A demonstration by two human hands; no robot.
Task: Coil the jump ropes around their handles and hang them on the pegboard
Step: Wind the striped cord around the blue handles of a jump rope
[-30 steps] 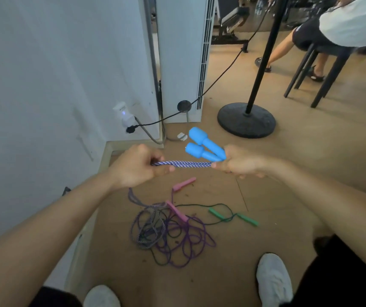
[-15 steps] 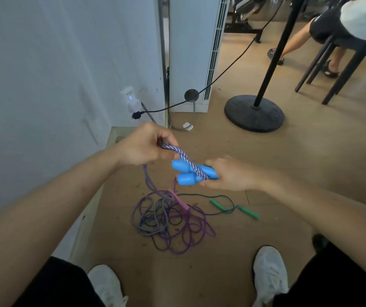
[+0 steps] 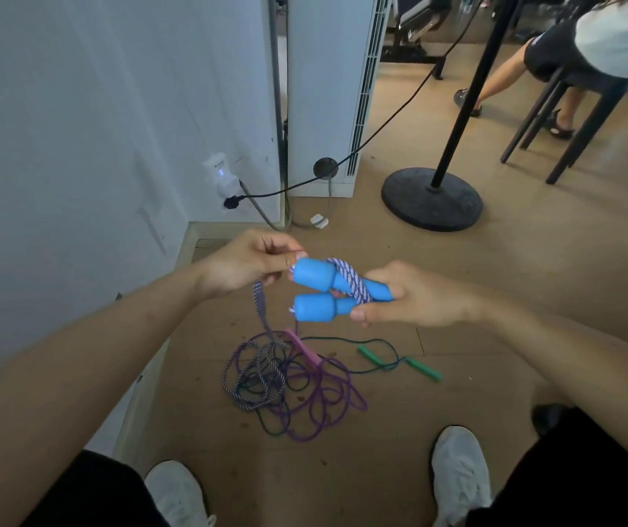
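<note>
right hand (image 3: 415,294) gripping blue handles (image 3: 314,290), left hand (image 3: 244,266) pinching rope (image 3: 346,277)

Blue-handled rope: two bright blue plastic handles (image 3: 314,308) with thick rounded caps, held one above the other with the caps pointing left. The right hand (image 3: 415,294) grips their slim ends.
Braided cord: a purple-and-white braided cord (image 3: 350,279) crosses slantwise over both handles. The left hand (image 3: 247,264) pinches it by the upper cap, and from there it hangs to the floor (image 3: 533,252) and ends in loose loops.
Pink-handled rope: a slim pink handle (image 3: 304,346) lies on the floor among the loops. Its thin purple cord (image 3: 327,408) is sprawled and tangled with the braided one.
Green-handled rope: two slim green handles (image 3: 422,368) lie on the floor right of the tangle, near each other. Their thin dark cord (image 3: 380,342) runs into the tangle.
</note>
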